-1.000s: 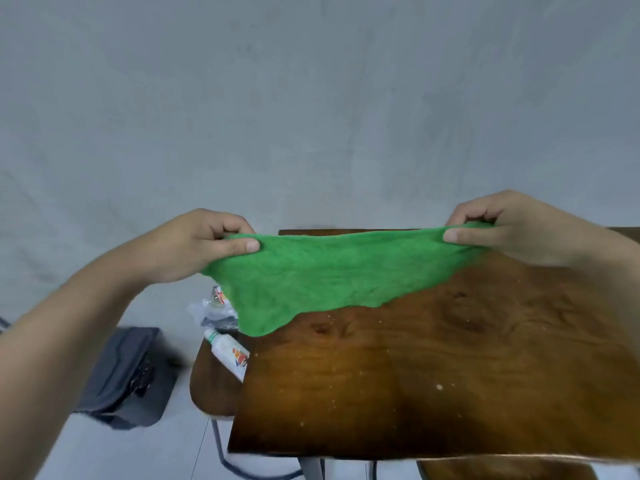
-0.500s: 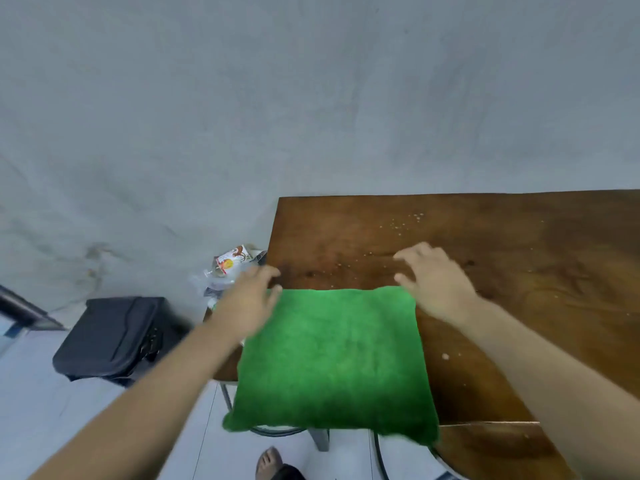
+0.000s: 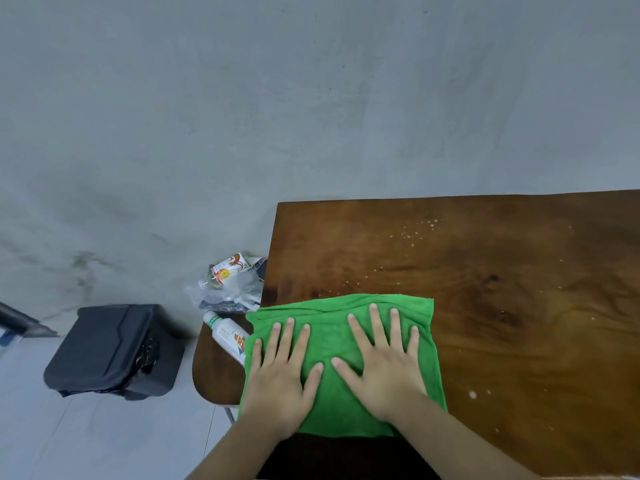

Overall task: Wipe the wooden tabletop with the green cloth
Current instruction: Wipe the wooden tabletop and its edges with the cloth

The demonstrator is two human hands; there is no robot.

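- The wooden tabletop [image 3: 502, 306] fills the right side of the view and is mostly bare, with pale specks scattered near the far edge and a few more near the right-hand front. My guess is those are what the wiping is meant to clear, and nearly all of them sit outside the cloth, so the job looks barely started.
- The green cloth [image 3: 341, 341] lies spread flat on the tabletop's near-left corner, its left edge hanging slightly past the table's side. Laid out wide like that it probably covers more surface per pass.
- Both hands are pressed palm-down on top of it, side by side. The left hand [image 3: 280, 379] is on the cloth's left half, the right hand [image 3: 384, 372] on the right half, thumbs nearly meeting in the middle.
- Fingers are splayed fully open and flat on both. Neither grips anything, they just pin the cloth, which looks like a setup for pushing it forward.
- Off the table's left, a white bottle [image 3: 227, 336] rests on a lower rounded seat, just beside the cloth's overhanging edge.
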